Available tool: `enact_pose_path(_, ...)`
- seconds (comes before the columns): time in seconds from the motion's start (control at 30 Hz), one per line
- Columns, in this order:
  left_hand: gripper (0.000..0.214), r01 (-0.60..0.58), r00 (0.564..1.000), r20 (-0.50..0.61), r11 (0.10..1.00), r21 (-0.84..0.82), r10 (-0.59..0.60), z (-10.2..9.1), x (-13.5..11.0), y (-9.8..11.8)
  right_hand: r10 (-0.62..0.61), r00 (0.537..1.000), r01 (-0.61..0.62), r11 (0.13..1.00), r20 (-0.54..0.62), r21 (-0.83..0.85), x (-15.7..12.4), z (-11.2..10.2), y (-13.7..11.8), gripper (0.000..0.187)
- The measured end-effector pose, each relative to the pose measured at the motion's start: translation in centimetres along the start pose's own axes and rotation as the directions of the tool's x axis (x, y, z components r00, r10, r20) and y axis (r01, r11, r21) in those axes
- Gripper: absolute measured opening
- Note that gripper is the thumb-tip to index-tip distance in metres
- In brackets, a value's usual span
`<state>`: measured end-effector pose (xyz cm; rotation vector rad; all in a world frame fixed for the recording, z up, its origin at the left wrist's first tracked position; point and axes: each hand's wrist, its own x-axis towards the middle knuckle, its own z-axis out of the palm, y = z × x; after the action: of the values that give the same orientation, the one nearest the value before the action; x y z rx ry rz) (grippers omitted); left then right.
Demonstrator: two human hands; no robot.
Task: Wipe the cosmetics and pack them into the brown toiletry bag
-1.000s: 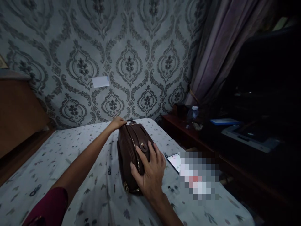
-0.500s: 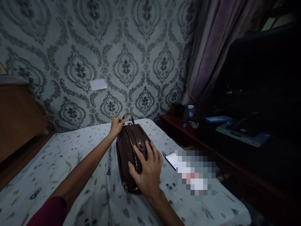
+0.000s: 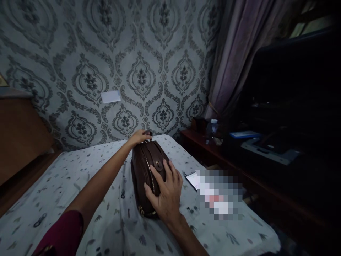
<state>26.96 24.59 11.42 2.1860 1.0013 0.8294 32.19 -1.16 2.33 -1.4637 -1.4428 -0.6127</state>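
Note:
A dark brown leather bag (image 3: 138,167) lies on the bed, its gold-toned zipper facing up and a small clasp on its strap tab. My left hand (image 3: 139,137) is at the far end, with its fingers closed around the bag's top handle (image 3: 148,134). Flat on the near part of the bag rests my right hand (image 3: 166,192), fingers spread across the zipper and beside the clasp. The palm side of both hands is hidden.
A phone (image 3: 192,179), partly blurred out, lies right of the bag on the patterned bedsheet (image 3: 106,185). Beyond the bed's right edge, a dark red surface (image 3: 191,137) holds a clear bottle (image 3: 212,129). A wooden board (image 3: 23,131) stands at left.
My left hand has moved right over the handle, which stood up as a loop before and is now mostly covered. My right hand stays spread on the bag.

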Motion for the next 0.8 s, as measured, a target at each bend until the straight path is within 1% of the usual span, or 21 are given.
enact_pose_path(0.1, 0.018, 0.0, 1.0, 0.015, 1.0, 0.019, 0.0, 0.9, 0.4, 0.3, 0.001, 1.0, 0.0, 1.0, -0.002, 0.028, 0.0, -0.1, 0.0, 0.041)
enact_pose_path(0.23, 0.014, -0.006, 0.999, -0.034, 1.0, 0.025, 0.007, 1.3, 0.3, 0.3, 0.002, 1.0, -0.002, 0.999, -0.002, 0.048, -0.1, -0.2, 0.1, 0.042)
enact_pose_path(0.33, 0.014, -0.03, 0.998, -0.049, 1.0, 0.008, 0.031, 1.3, -0.2, 0.5, 0.0, 1.0, 0.0, 0.999, 0.002, 0.038, -0.1, -0.2, 0.1, 0.043)
enact_pose_path(0.47, 0.02, -0.091, 0.996, -0.026, 0.994, -0.053, 0.09, 1.2, -1.4, 1.1, -0.003, 1.0, 0.003, 1.0, 0.011, 0.021, -0.2, -0.3, 0.1, 0.044)
enact_pose_path(0.63, 0.027, -0.144, 0.988, 0.035, 0.983, -0.116, 0.149, 0.8, -2.9, 1.7, 0.0, 1.0, -0.001, 0.999, 0.002, 0.036, -0.1, -0.2, 0.2, 0.044)
enact_pose_path(0.73, 0.025, -0.152, 0.986, 0.057, 0.983, -0.102, 0.159, 0.0, -3.0, 1.6, 0.009, 1.0, -0.009, 0.998, 0.004, 0.057, -0.1, -0.2, 0.1, 0.044)
enact_pose_path(0.8, 0.023, -0.146, 0.988, 0.051, 0.987, -0.06, 0.149, -0.8, -3.1, 1.4, 0.011, 1.0, -0.011, 0.998, -0.001, 0.059, -0.2, -0.3, 0.2, 0.044)
